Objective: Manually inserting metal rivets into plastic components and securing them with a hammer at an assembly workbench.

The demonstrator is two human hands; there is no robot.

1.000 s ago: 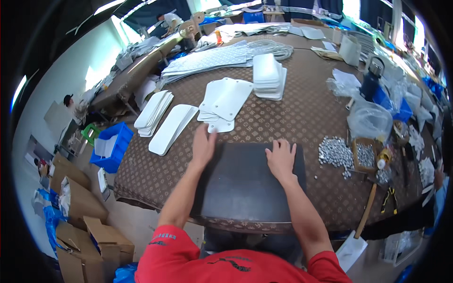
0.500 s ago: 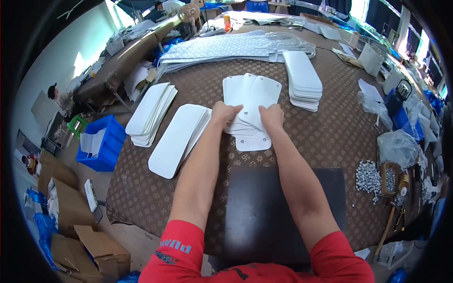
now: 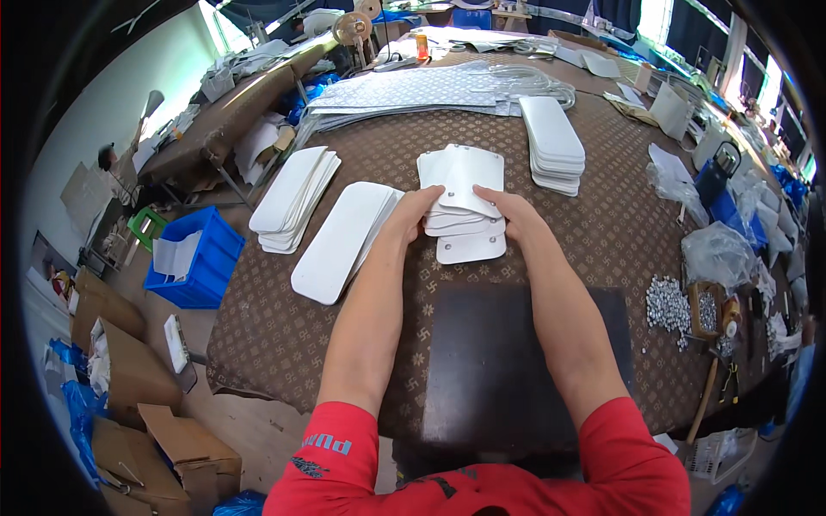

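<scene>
A stack of white rounded panels [image 3: 471,170] with small metal studs near their ends lies on the brown patterned tabletop [image 3: 391,146]. My left hand [image 3: 420,211] grips its left edge, thumb on top. On the opposite edge my right hand [image 3: 509,209] has hold too, its thumb lying on the top panel. The panels look slightly bowed between my hands, and the lower ones stick out toward me. Most of my fingertips are hidden at the sides. To the left rest two more piles of plain white panels, a nearer pile [image 3: 344,241] and a farther pile [image 3: 288,198].
Another white pile [image 3: 555,142] stands at the right. A dark slab [image 3: 508,370] lies close to me. Metal fittings [image 3: 667,303], a hammer [image 3: 705,400] and pliers [image 3: 730,384] are at the right edge. A blue crate [image 3: 202,258] stands left; a person [image 3: 120,172] is beyond.
My hands have squeezed inward on the studded panels, which were fanned out and now sit closer together with the top bowed. The whole view has shifted slightly.
</scene>
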